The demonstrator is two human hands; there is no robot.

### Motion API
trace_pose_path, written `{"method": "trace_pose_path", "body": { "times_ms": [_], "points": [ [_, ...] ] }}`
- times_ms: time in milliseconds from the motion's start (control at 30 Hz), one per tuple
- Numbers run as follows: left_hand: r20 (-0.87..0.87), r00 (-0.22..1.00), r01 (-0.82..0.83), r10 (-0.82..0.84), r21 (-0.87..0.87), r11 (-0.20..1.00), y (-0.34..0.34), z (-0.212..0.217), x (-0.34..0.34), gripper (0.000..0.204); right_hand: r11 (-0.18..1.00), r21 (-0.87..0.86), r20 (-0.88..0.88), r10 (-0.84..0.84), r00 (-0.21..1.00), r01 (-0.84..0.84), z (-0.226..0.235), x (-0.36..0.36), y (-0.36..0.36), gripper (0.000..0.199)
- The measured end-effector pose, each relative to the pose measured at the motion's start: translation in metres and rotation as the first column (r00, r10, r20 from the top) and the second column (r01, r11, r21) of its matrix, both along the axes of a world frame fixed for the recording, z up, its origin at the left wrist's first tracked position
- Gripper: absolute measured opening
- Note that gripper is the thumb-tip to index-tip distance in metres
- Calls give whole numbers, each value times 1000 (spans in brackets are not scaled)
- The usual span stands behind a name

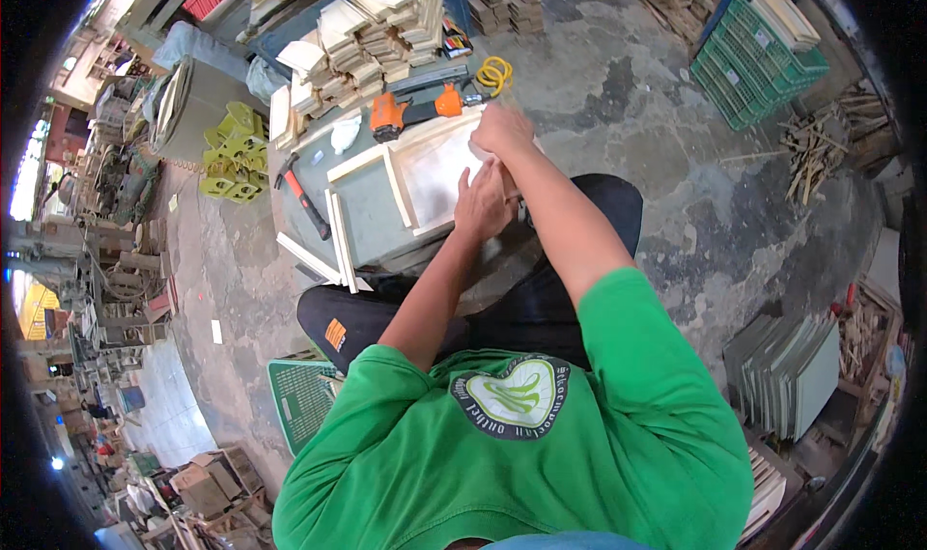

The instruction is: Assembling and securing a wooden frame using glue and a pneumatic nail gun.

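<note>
On the low worktable [372, 224], both hands are pressing flat on a partly built wooden frame [435, 169]: left hand [483, 202] spread, right hand [502, 130] curled; loose slats [338, 241] are lying beside it.

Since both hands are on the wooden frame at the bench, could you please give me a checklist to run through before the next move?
1. Left hand on the wooden frame: ok.
2. Right hand on the frame's far edge: ok.
3. Frame lying flat on the bench: ok.
4. Orange nail gun within reach beside the frame: ok.
5. Hammer clear of the frame: ok.
6. Corner joint tight: cannot tell, hands hide it.
</note>
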State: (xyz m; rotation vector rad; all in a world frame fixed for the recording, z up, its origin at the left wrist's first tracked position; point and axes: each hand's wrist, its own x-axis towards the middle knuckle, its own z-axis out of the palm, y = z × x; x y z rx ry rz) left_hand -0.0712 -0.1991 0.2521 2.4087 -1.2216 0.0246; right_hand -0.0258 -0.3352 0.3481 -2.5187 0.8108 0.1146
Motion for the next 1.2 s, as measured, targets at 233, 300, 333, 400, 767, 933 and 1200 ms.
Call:
{"method": "trace_pose_path", "body": {
  "times_ms": [233,300,333,400,767,933,1200],
  "points": [
    [-47,997,60,-62,-36,998,4,20,-7,79,994,-103,-23,-38,999,35,-40,16,-6,30],
    [-43,997,60,-59,22,998,6,15,-4,78,993,-120,-48,-11,999,5,-42,14,0,30],
    [-56,997,59,-58,34,998,4,17,-6,78,993,-112,-8,-28,1000,27,-44,14,-3,30],
    [-120,990,69,-70,-13,998,-2,23,-8,77,994,-86,23,-59,998,61,-52,17,-10,29],
    [-48,998,-35,35,1,999,-9,13,-8,83,915,402,571,-285,770,40,-66,-83,-59,34],
    [-83,996,-13,14,8,1000,-13,18,-10,83,857,515,541,-327,775,2,-105,-163,-36,24],
    [-73,996,-55,56,15,998,-13,21,-14,82,964,268,705,-192,683,-5,-126,-173,7,27]
  ]
}}
